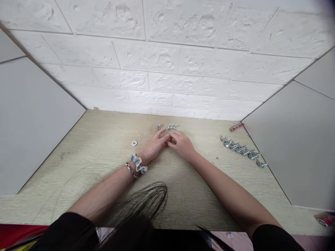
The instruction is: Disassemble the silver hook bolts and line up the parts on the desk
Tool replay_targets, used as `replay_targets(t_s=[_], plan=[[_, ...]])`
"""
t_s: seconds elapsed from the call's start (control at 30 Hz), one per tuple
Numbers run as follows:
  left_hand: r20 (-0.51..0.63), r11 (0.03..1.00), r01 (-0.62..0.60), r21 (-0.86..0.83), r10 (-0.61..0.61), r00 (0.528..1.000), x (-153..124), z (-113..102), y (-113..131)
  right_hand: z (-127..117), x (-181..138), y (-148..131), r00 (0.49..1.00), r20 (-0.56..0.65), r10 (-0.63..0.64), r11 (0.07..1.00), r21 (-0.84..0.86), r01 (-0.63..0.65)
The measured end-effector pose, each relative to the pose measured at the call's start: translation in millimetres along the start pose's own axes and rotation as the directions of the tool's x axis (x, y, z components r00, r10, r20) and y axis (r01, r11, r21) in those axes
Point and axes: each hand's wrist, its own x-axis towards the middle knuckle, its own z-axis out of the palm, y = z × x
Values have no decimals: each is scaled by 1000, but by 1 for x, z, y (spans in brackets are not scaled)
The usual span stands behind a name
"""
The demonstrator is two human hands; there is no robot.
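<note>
My left hand (155,147) and my right hand (182,143) meet over the middle of the board, fingertips pinched together. A small piece sits between them, mostly hidden by the fingers; I cannot make out its kind. Just beyond the hands, three short bolts (172,127) stand side by side. To their left is a small metal piece that looks like a nut or a short stack of nuts (158,127). A flat washer (134,143) lies left of my left hand.
Several bolts with washers (240,149) form a slanting row at the right. Behind them lies a red cylindrical item (236,127) by the right panel (290,139). A white brick-pattern wall (167,83) closes the back, and another panel (39,122) the left. Reddish specks dot the board.
</note>
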Motion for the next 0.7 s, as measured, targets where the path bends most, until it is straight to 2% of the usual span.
replay_targets(t_s=[0.17,0.3,0.43,0.57,0.7], plan=[[55,999,-18,46,15,998,1,-1,-1,0,0,-1,1000,-15,-20,998,-52,19],[157,970,-92,224,58,986,1,-2,0,0,0,-2,997,-70,-16,1000,19,17],[138,908,-116,403,65,988,-3,-1,3,-2,1,-5,995,-100,-3,990,136,17],[128,875,-96,474,39,991,-3,-5,2,-6,1,-14,992,-100,80,953,300,-47],[151,923,0,386,-64,986,0,-6,1,-8,6,-19,966,-69,247,831,527,-175]])
